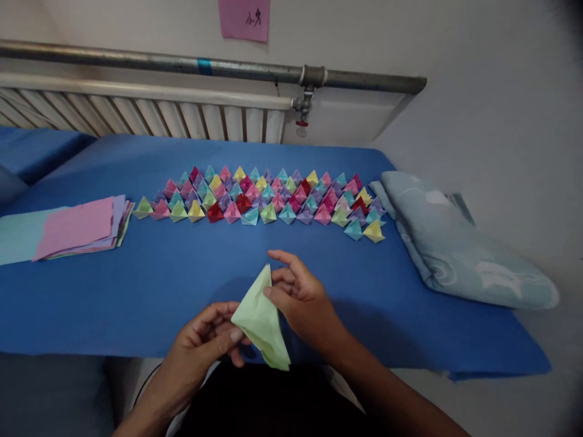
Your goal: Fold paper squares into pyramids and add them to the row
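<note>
A light green sheet of paper (pixel 260 315), folded into a triangular shape, is held up between both hands near the front edge of the blue surface. My left hand (pixel 207 337) pinches its left corner between thumb and fingers. On the right side, my right hand (pixel 303 297) grips the upper edge with the thumb in front, its index finger stretched out past the paper. Beyond the hands stand several rows of small folded paper boats (pixel 268 197) in pink, blue, yellow, green, red and purple.
A stack of coloured paper sheets (pixel 82 227) lies at the left on the blue cloth surface (pixel 182 291). At the right is a folded grey-blue blanket (pixel 455 243). A radiator (pixel 182 118) and a metal pipe (pixel 150 60) run along the wall, with a pink note (pixel 243 18) above.
</note>
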Available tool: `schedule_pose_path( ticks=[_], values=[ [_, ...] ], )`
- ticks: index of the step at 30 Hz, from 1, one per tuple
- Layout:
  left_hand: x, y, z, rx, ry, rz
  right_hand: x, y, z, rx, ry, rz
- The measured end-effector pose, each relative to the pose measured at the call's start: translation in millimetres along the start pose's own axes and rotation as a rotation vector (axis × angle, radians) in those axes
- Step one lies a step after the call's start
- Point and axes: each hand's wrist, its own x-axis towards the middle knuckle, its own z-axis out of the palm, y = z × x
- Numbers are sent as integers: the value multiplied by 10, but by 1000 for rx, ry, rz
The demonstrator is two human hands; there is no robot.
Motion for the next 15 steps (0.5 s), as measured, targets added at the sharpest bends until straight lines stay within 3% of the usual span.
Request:
schedule_pose_path(
  ticks=[7,15],
  values=[
    [63,-5,41,-69,156,-2,-107,-28,-75,-23,-41,-125],
    [78,-21,85,-69,156,13,-163,-59,-201,-362,-95,-360]
  ],
)
